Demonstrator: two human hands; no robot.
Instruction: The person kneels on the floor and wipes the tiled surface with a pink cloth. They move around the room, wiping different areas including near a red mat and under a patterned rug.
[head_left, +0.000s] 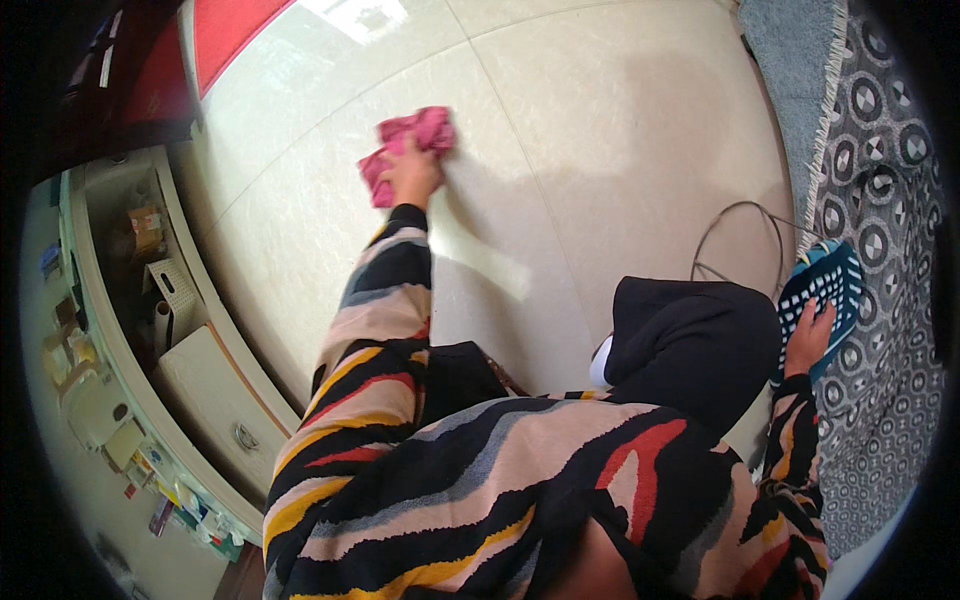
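Observation:
My left hand (416, 178) reaches forward to the floor and holds a crumpled pink cloth (431, 129) down on the tiles. The cloth is bunched around the fingers and a little blurred. Off to the right, my right hand (810, 341) lies on a teal, white-checked item (817, 285), perhaps a basket or a cushion. Whether those fingers grip it or only rest on it cannot be told.
Pale glossy tiles (637, 150) cover the floor. On the left stands a cabinet (217, 397) with an open compartment and small items on top. A patterned grey cover (870, 247) hangs at the right. A cable (701, 240) loops near my knee, and a red mat (225, 37) lies ahead.

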